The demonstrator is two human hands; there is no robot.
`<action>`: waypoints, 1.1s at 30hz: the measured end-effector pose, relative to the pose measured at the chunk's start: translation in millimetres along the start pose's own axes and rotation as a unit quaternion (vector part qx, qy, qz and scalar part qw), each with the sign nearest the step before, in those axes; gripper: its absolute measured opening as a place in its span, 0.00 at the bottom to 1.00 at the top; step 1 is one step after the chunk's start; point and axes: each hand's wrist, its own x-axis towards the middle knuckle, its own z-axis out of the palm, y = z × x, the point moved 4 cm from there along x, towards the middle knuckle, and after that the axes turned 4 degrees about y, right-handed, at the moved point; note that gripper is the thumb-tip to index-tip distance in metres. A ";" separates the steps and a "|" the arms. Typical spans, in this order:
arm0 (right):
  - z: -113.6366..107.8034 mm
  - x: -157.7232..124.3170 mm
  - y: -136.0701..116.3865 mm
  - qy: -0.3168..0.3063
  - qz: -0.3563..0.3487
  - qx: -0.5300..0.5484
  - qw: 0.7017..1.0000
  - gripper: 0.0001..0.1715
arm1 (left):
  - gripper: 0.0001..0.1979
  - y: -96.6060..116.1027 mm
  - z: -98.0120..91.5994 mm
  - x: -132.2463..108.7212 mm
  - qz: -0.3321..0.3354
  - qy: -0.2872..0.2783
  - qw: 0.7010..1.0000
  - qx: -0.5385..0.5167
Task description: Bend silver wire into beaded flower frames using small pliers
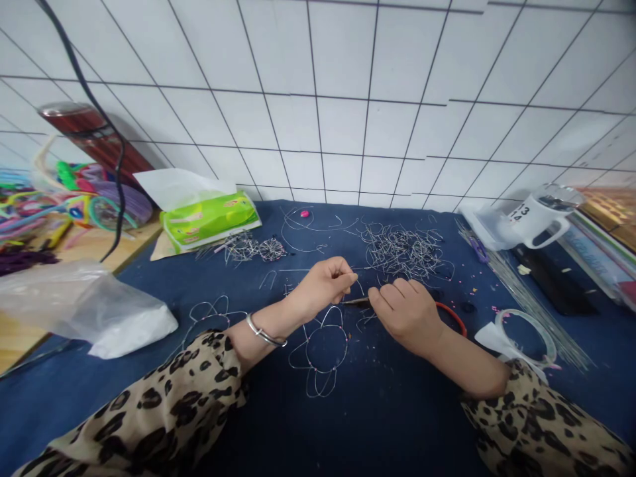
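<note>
My left hand, with a silver bangle at the wrist, pinches a thin wire between thumb and forefinger. To its right, my right hand is closed around pliers with an orange-red handle; their dark tip points left, close below my left fingertips. Whether the tip touches the wire I cannot tell. Just below lies a wire ring with looped petals and small pink beads. Another wire loop shape sits partly behind my left forearm.
A tangled heap of bent wires lies beyond my right hand. Straight wires, a clear ring-shaped roll and a white mug stand right. Leftward are a green tissue pack, a plastic bag and a thermos. A tiled wall rises behind.
</note>
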 end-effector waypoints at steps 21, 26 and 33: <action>-0.9 0.2 0.3 -0.003 0.001 0.010 1.000 0.08 | 0.08 -1.3 -0.5 0.3 -0.009 0.003 1.000 0.008; -1.2 0.5 -0.2 0.004 0.007 0.016 1.000 0.08 | 0.08 -1.5 0.4 0.0 -0.010 -0.003 1.000 0.016; -0.6 0.5 0.5 0.012 0.011 0.015 1.000 0.08 | 0.08 -2.6 1.5 -0.5 -0.021 -0.002 1.000 0.015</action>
